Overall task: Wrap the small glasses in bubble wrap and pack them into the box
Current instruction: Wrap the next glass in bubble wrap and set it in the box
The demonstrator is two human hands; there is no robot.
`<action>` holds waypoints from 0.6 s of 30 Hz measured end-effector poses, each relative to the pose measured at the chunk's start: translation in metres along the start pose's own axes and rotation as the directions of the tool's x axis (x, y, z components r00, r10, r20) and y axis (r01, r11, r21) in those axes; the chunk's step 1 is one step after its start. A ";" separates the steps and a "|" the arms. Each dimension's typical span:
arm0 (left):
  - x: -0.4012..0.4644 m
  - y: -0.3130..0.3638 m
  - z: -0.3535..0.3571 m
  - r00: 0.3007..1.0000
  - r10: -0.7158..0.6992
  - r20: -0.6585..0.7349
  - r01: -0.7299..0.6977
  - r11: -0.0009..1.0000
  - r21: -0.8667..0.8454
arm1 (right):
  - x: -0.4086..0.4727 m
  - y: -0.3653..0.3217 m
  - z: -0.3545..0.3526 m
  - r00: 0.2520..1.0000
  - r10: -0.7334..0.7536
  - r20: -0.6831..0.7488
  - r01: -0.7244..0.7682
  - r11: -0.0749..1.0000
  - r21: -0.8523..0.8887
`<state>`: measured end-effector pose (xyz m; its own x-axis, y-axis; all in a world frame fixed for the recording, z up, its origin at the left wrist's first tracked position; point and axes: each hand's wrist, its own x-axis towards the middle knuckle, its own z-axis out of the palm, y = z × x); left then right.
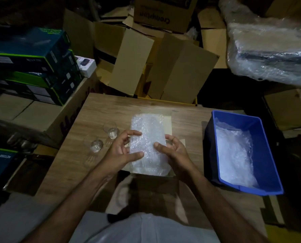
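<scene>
A sheet of bubble wrap (148, 132) lies flat over an open cardboard box (169, 123) in the middle of the wooden table (100, 109). My left hand (122, 151) holds the sheet's left edge between thumb and fingers. At the sheet's right edge my right hand (172, 151) pinches it the same way. Two small clear glasses stand upright to the left of the sheet: one (112, 129) farther from me, the other (95, 144) nearer. Neither hand touches a glass.
A blue plastic bin (262, 155) with more bubble wrap (234, 151) stands at the table's right. Stacked dark printed boxes (32, 67) rise at the left. Open cardboard cartons (146, 64) crowd behind the table, and a plastic-wrapped bundle (272, 50) sits at the upper right.
</scene>
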<state>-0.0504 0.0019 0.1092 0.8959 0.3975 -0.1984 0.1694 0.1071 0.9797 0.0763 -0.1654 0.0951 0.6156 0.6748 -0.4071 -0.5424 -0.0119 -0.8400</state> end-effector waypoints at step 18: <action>0.006 0.006 -0.022 0.997 0.052 0.048 -0.069 0.865 0.496 | 0.003 -0.023 -0.015 0.942 -0.230 0.245 0.335 0.709 -0.621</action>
<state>-0.0528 0.0254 0.1129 0.9223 0.3579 -0.1460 0.2887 -0.3869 0.8758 0.0990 -0.1742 0.1075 0.5641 0.8193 -0.1023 0.1762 -0.2404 -0.9545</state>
